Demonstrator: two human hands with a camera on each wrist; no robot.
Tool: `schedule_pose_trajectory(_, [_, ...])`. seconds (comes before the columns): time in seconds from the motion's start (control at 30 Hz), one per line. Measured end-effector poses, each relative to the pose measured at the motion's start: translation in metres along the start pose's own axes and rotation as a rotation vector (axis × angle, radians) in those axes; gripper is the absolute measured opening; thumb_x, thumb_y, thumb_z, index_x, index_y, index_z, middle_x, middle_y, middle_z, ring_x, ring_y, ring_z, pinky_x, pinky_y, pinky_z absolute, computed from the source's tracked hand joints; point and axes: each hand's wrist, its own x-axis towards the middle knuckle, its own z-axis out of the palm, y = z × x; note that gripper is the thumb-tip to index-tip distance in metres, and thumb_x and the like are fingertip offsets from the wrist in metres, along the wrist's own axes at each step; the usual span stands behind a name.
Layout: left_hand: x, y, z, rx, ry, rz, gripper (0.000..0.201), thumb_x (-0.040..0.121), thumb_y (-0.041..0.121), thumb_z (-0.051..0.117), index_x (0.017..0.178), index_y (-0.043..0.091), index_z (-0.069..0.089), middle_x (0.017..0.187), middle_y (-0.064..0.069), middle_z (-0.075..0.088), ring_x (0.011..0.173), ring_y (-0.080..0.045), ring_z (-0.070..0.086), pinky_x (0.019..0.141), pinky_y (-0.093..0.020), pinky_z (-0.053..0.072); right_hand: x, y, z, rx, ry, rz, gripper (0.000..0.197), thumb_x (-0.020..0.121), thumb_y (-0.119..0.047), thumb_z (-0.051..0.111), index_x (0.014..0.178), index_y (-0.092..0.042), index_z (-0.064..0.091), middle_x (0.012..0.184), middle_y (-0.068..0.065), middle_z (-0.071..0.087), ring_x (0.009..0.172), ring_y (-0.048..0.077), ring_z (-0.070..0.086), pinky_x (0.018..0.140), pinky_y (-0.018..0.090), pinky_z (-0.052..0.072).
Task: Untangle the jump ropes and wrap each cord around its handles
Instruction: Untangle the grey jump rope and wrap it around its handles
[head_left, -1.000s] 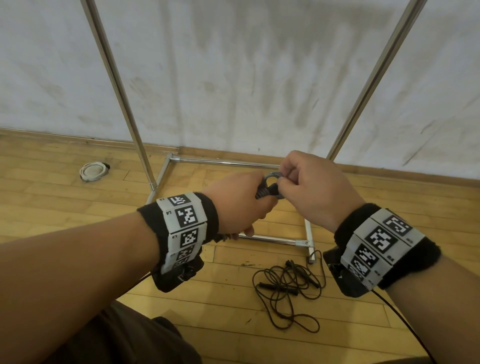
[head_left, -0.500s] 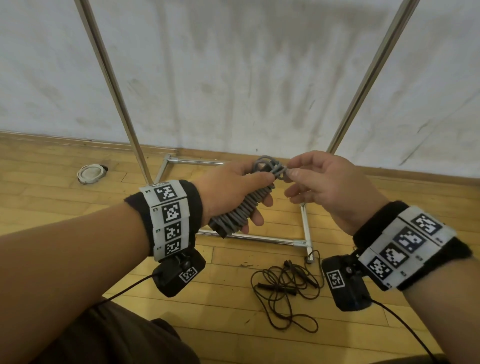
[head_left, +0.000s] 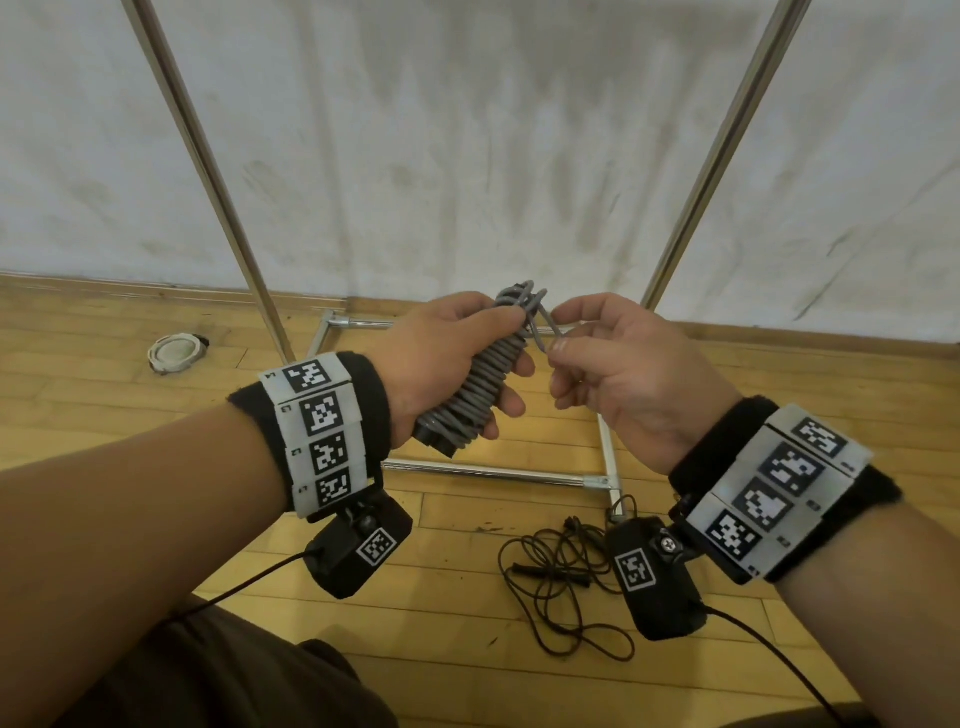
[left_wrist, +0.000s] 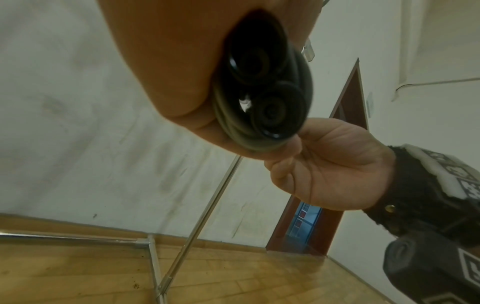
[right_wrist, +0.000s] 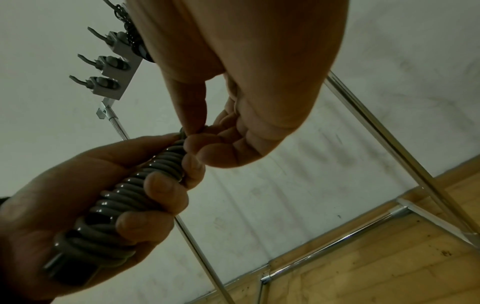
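A grey jump rope (head_left: 483, 387) is coiled tightly round its two black handles, whose round ends (left_wrist: 272, 107) show in the left wrist view. My left hand (head_left: 457, 364) grips this bundle (right_wrist: 135, 189) round the middle, tilted with its top end away from me. At that top end my right hand (head_left: 563, 345) pinches the last grey loop (head_left: 545, 330) between thumb and forefinger. A second, thin black jump rope (head_left: 561, 571) lies in a loose tangle on the wooden floor below my right wrist.
A chrome rack stands ahead, with slanted uprights (head_left: 208, 171) and a floor frame (head_left: 498, 473) against the stained white wall. A hook bar (right_wrist: 111, 67) tops the rack. A round white object (head_left: 174, 352) lies on the floor at left. A doorway (left_wrist: 324, 205) opens at right.
My hands have drawn slightly apart; the wrapped grey bundle now shows in my left hand, and my right hand has pulled the end loop out to the right.
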Motion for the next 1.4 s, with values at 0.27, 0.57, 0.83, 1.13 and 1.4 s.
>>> schedule_pose_trajectory(0.27, [-0.005, 0.001, 0.008, -0.168, -0.031, -0.168, 0.055, 0.107, 0.057, 0.050, 0.120, 0.006, 0.066, 0.094, -0.014, 0.076, 0.069, -0.029, 0.073, 0.056, -0.037, 0.061, -0.004, -0.003, -0.005, -0.052, -0.030, 0.018, 0.023, 0.094, 0.005, 0.062, 0.117, 0.005, 0.060, 0.089, 0.019, 0.064, 0.068, 0.024, 0.063, 0.064, 0.038, 0.054])
schedule_pose_trajectory(0.57, [-0.006, 0.005, 0.009, -0.238, -0.143, -0.238, 0.054, 0.103, 0.058, 0.052, 0.126, 0.010, 0.063, 0.089, -0.009, 0.068, 0.068, -0.024, 0.064, 0.062, -0.037, 0.058, -0.002, -0.006, -0.007, -0.042, -0.035, 0.055, 0.019, 0.093, 0.006, 0.060, 0.112, 0.004, 0.062, 0.083, 0.012, 0.062, 0.067, 0.024, 0.061, 0.062, 0.038, 0.052])
schedule_pose_trajectory(0.83, [-0.004, 0.003, 0.009, -0.240, -0.187, -0.108, 0.047, 0.103, 0.054, 0.057, 0.122, 0.012, 0.061, 0.093, -0.011, 0.069, 0.068, -0.026, 0.066, 0.060, -0.037, 0.059, 0.000, -0.009, -0.003, 0.001, 0.007, 0.071, 0.013, 0.095, 0.002, 0.058, 0.106, -0.004, 0.060, 0.080, 0.013, 0.057, 0.060, 0.021, 0.058, 0.057, 0.036, 0.049])
schedule_pose_trajectory(1.13, [-0.002, 0.001, 0.007, -0.289, -0.239, -0.062, 0.018, 0.102, 0.035, 0.058, 0.116, 0.024, 0.061, 0.094, -0.013, 0.068, 0.073, -0.030, 0.066, 0.063, -0.039, 0.056, -0.003, -0.010, -0.004, 0.005, -0.049, 0.072, 0.009, 0.097, 0.001, 0.053, 0.103, -0.004, 0.058, 0.085, 0.021, 0.058, 0.065, 0.026, 0.059, 0.061, 0.038, 0.049])
schedule_pose_trajectory(1.4, [-0.001, 0.001, 0.011, -0.273, -0.252, -0.025, 0.020, 0.092, 0.017, 0.058, 0.111, 0.024, 0.060, 0.088, -0.012, 0.065, 0.068, -0.029, 0.060, 0.063, -0.039, 0.052, 0.000, -0.005, -0.005, -0.073, 0.022, 0.012, 0.004, 0.099, -0.008, 0.061, 0.101, -0.004, 0.062, 0.070, 0.010, 0.062, 0.060, 0.024, 0.060, 0.054, 0.035, 0.051])
